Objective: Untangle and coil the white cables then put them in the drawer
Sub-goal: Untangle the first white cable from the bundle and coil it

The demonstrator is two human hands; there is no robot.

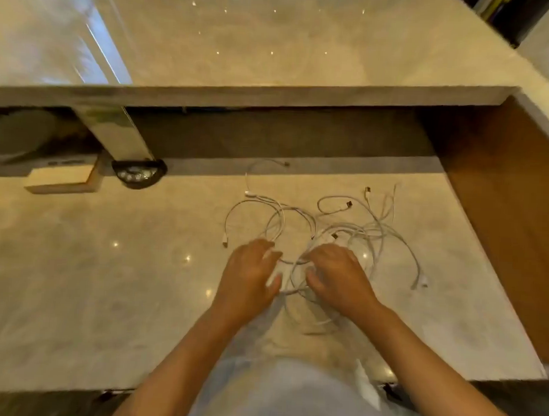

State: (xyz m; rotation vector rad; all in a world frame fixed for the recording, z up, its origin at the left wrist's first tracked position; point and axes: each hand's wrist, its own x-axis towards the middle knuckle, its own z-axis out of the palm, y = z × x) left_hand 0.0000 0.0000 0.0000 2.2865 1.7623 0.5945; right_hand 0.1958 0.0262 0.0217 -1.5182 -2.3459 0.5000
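Lying in a loose tangle on the pale marble floor (77, 294), the white cables (344, 232) spread ahead of and beneath both hands, with loops trailing off past the right hand. The left hand (249, 275) rests palm down at the near left side of the tangle, fingers curled over a strand; whether it actually pinches the strand I cannot tell. The right hand (339, 277) sits just beside it, fingers bent down into the loops, its grip equally unclear. Several plug ends lie loose beyond the hands, apart from one another. Ahead of the hands the raised edge of a glossy desk (240, 94) crosses the view, with a dark recess under it. Close to the right of the tangle stands a brown wooden panel (500, 215). Left of the left hand the floor lies wide and bare, up to a dark round fitting (139, 172) at a mirrored leg.
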